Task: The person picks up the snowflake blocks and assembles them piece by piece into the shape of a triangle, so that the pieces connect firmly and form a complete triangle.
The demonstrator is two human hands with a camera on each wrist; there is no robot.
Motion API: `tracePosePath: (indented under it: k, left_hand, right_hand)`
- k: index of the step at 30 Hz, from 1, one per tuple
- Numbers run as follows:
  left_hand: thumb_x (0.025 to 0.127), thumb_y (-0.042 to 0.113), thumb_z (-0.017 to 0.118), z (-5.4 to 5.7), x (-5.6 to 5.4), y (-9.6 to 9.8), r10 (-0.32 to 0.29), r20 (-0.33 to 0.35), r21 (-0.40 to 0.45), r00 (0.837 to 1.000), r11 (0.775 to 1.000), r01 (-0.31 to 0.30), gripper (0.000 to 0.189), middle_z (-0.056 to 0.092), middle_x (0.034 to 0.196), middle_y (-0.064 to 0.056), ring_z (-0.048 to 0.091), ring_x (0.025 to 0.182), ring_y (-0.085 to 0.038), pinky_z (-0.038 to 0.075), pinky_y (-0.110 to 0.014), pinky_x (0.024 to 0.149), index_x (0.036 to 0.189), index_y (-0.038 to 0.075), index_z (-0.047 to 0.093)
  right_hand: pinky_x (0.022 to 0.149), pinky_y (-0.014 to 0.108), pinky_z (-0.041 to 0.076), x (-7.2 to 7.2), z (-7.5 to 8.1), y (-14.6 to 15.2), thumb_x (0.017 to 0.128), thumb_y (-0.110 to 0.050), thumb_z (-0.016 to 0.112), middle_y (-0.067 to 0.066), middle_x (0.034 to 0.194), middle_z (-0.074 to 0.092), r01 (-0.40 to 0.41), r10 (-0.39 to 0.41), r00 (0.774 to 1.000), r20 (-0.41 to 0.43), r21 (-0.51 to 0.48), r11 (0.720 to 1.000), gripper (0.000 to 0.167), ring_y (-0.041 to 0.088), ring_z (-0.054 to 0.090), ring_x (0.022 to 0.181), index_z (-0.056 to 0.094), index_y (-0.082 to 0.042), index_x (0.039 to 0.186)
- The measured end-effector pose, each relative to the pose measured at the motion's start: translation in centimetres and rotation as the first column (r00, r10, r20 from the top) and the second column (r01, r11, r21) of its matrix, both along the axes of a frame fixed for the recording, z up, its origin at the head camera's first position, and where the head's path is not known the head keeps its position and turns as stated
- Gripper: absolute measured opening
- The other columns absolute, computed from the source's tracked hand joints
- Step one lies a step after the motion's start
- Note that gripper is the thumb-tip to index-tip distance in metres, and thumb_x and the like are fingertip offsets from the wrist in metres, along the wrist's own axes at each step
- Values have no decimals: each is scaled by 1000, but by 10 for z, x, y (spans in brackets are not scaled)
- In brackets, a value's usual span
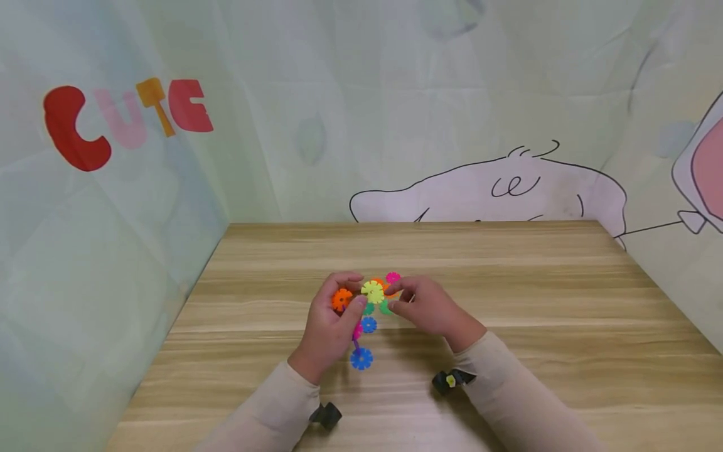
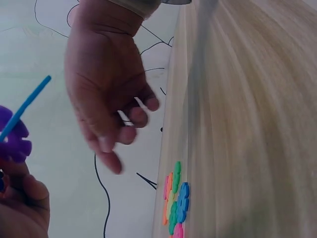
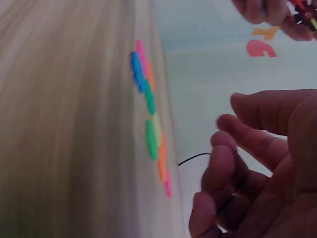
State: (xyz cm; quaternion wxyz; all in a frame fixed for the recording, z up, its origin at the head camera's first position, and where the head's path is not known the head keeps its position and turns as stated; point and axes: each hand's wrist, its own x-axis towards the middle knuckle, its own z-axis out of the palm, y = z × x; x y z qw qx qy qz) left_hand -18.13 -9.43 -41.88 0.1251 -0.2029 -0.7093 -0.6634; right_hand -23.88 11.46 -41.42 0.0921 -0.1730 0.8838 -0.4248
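A pale printed cloth backdrop (image 1: pixel 395 94) hangs behind and to both sides, carrying four cut-out letters in red, pink and orange (image 1: pixel 127 119) on the left and an outlined cartoon creature (image 1: pixel 497 188) lying along the far edge. In front of it stands one light wooden table (image 1: pixel 508 376) with streaky grain. Two arms in beige sleeves come in from the near edge, each with a small dark camera mount strapped under the wrist. Over the middle of the table the two hands meet at a cluster of flat plastic snowflake discs (image 1: pixel 369 301) slotted edge to edge. From above I count one yellow-green disc (image 1: pixel 373 291) at the centre, one orange disc (image 1: pixel 341 299), two blue discs (image 1: pixel 361 358), two pink ones and two green ones partly hidden, with a further scrap of orange behind the yellow one; the full tally cannot be told under the fingers. The left hand (image 1: pixel 333 326) has its fingers and thumb curled round the cluster's left side, by the orange disc, and its wrist view shows a purple disc (image 2: pixel 14 136) and a blue edge pinched at its fingertips. The right hand (image 1: pixel 429 307) pinches the cluster's right side in the overhead view; in both wrist views its fingers are loosely bent.
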Motion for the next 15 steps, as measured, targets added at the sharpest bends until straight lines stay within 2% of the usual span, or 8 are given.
tracePosePath:
  k: [4,7,10,12,14,15]
  left_hand:
    - [102,0,59,-1,1,0,-9,3,-2,1000,1000,9,28,57,121,-15,62,97,-23,60,-25,85,130,-1,56]
    - [102,-1,59,-1,1,1,-13,9,-4,1000,1000,13,27,57,122,-14,62,100,-25,61,-26,86,129,1,57]
    - [101,-2,59,-1,1,2,-18,8,3,1000,1000,18,27,57,122,-14,62,100,-23,61,-26,86,128,5,58]
    - [101,-2,59,-1,1,3,-28,8,15,1000,999,28,27,57,121,-14,62,101,-22,61,-27,87,127,6,59]
    - [100,-3,59,0,2,3,-36,8,25,999,999,36,27,56,120,-15,62,102,-22,61,-29,88,126,5,58]
    - [100,-3,59,0,2,3,-37,9,27,999,999,37,27,56,120,-15,62,102,-23,61,-29,89,126,5,58]
  right_hand:
    - [62,30,48,-3,-10,1,97,-17,76,3,82,62,-24,13,996,85,131,991,24,18,55,71,78,-13,121]
    - [66,34,50,-4,-14,2,97,-20,75,6,82,60,-60,38,992,122,177,982,34,21,56,72,75,-15,131]
    - [84,44,56,-4,-16,2,97,-24,76,6,95,70,-82,56,991,118,226,971,45,23,63,88,69,-17,140]
    - [96,50,54,-4,-18,2,97,-26,76,8,103,73,-92,66,992,109,260,961,51,27,65,94,64,-15,145]
    - [108,53,50,-4,-18,0,97,-28,77,8,118,75,-93,69,993,91,298,950,54,27,66,108,63,-14,147]
    - [110,53,49,-3,-18,-2,97,-27,76,9,119,75,-95,71,994,88,310,946,54,28,66,109,63,-13,147]
